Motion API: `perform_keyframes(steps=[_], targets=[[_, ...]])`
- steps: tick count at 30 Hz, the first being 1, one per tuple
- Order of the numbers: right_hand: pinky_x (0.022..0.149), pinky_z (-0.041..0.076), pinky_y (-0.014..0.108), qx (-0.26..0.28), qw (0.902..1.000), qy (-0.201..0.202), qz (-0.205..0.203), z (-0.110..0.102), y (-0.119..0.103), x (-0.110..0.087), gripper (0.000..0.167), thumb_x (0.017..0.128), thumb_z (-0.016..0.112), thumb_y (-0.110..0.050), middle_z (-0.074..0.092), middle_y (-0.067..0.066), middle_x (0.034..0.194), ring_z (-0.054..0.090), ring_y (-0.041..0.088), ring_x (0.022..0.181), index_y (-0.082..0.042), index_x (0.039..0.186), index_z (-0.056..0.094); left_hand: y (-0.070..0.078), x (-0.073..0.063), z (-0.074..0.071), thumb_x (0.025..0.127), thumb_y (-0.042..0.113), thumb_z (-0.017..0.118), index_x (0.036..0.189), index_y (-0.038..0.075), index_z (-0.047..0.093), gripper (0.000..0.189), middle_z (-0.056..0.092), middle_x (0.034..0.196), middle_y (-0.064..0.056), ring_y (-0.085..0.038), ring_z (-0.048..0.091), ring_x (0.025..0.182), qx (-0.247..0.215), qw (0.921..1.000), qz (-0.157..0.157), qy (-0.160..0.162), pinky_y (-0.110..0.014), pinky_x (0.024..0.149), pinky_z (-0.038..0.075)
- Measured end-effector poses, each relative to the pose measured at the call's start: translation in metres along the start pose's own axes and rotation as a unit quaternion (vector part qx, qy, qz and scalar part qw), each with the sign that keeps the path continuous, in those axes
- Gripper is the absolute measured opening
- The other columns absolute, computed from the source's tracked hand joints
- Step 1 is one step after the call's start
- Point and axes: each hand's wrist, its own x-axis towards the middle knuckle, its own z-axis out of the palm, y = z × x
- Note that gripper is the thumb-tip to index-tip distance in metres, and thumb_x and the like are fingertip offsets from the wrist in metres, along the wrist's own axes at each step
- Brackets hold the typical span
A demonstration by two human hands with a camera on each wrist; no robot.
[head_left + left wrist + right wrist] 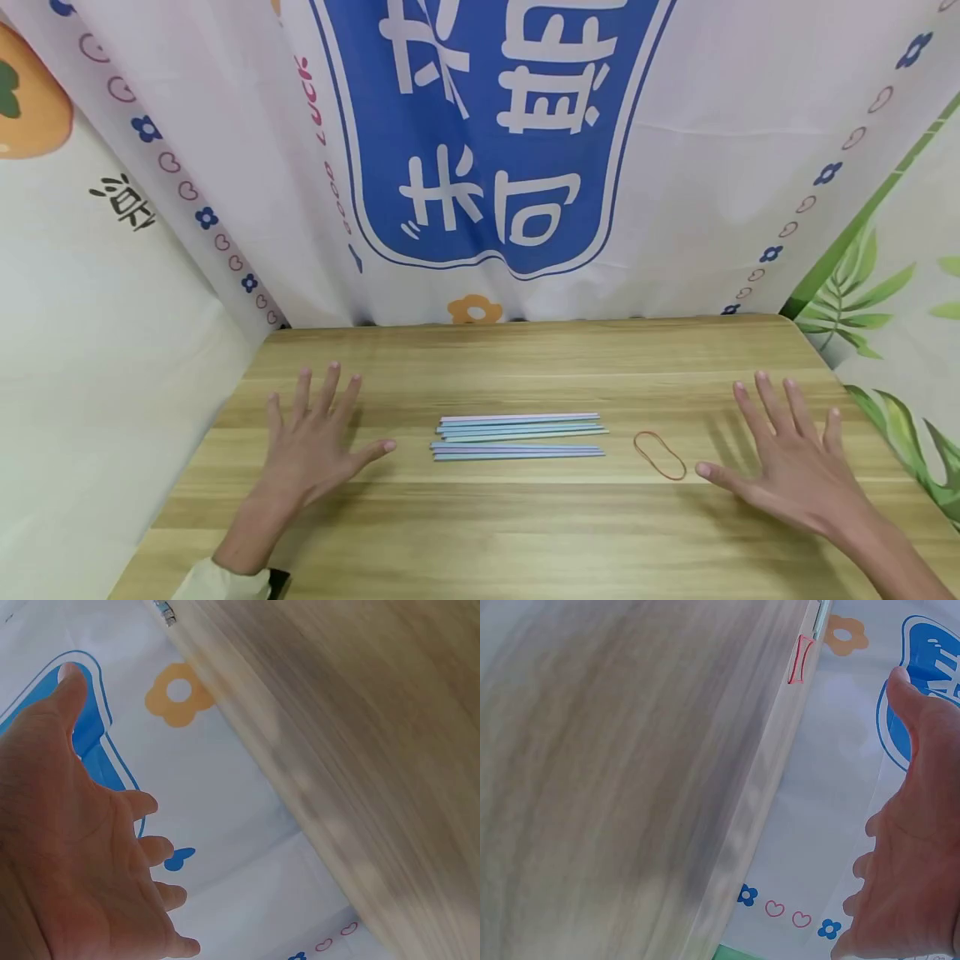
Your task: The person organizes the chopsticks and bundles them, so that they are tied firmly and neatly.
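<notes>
Several thin, straight sticks (521,450) in pale blue, pink, green and lilac lie side by side at the middle of the wooden table, in two close groups. Their exact kind is too small to tell. To their right is a reddish rubber band (660,456), lying loose in a long loop; the right wrist view also catches the rubber band (801,660). My left hand (311,454) is spread with nothing in it, left of the sticks. Spread likewise and holding nothing, my right hand (795,467) has its thumb nearest the rubber band, apart from it.
The wooden table (480,533) reaches back to a white printed curtain (697,208) with a blue panel. Pale cloth (112,375) hangs along the left side, and cloth with green leaves (855,292) borders the right edge.
</notes>
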Motion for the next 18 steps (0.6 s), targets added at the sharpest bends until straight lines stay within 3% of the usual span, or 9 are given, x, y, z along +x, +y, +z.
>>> perform_keyframes(steps=[6, 12, 18], targets=[[0.113, -0.032, 0.071, -0.003, 0.9999, -0.001, -0.011, -0.002, -0.007, 0.006, 0.121, 0.091, 0.070, -0.071, -0.012, 0.016, 0.180, -0.022, 0.045, 0.163, -0.012, 0.174, 0.004, 0.004, -0.002, 0.000, 0.090, 0.090, 0.052, 0.172, 0.017, 0.024, 0.114, 0.003, 0.181, -0.016, -0.052, -0.005, 0.165, -0.011, 0.9999, 0.005, -0.001, -0.083, 0.121, -0.008], [0.115, -0.020, 0.083, -0.004, 0.9995, -0.001, -0.032, -0.002, -0.020, 0.015, 0.120, 0.088, 0.072, -0.072, -0.005, 0.021, 0.180, -0.012, 0.050, 0.165, -0.007, 0.172, 0.015, 0.011, -0.002, -0.002, 0.090, 0.088, 0.055, 0.172, 0.016, 0.026, 0.112, 0.005, 0.181, -0.016, -0.052, -0.003, 0.165, -0.021, 0.9997, 0.010, 0.002, -0.081, 0.122, -0.008], [0.117, -0.016, 0.083, 0.000, 0.9986, -0.002, -0.052, -0.002, -0.033, 0.022, 0.121, 0.087, 0.072, -0.074, -0.003, 0.020, 0.180, -0.011, 0.048, 0.166, -0.007, 0.172, 0.018, 0.019, 0.000, 0.000, 0.090, 0.088, 0.055, 0.171, 0.017, 0.028, 0.112, 0.008, 0.181, -0.015, -0.052, -0.002, 0.165, -0.011, 0.9998, 0.018, 0.005, -0.081, 0.123, -0.004]])
